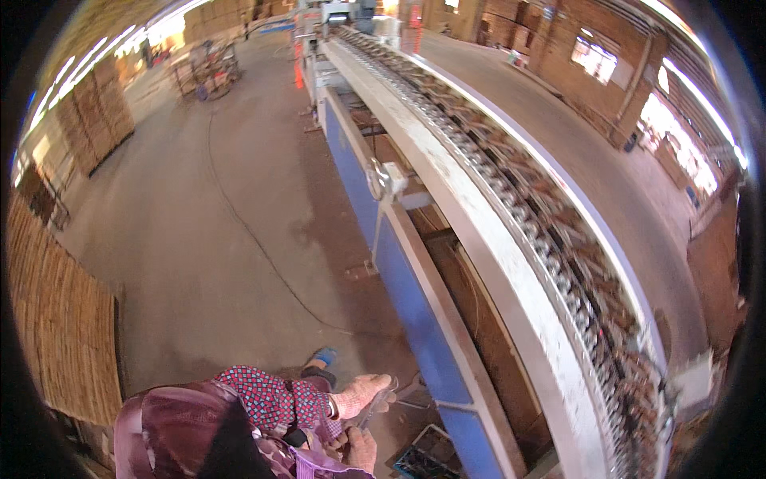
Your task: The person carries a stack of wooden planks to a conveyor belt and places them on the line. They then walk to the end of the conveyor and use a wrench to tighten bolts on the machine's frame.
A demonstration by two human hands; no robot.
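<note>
Near the lower edge, my left hand [363, 395] wears a pale pinkish work glove below a red-and-blue patterned sleeve [267, 393]. Its fingers point right, beside the conveyor's blue side. A thin grey strip [373, 409] runs from its fingers down to my right hand; its kind is too small to make out. My right hand [361, 451] is just below, with fingers curled closed at the strip's lower end and a purple sleeve [315, 465] behind it. A blue shoe [325, 356] shows beyond the left hand.
A long conveyor [479, 184] with a toothed chain and brown pieces curves along my right. A dark crate [431, 455] stands at its foot. A cable [255, 239] snakes over the floor. Slatted wooden stacks [60, 319] stand left; a loaded cart [206, 70] is farther off.
</note>
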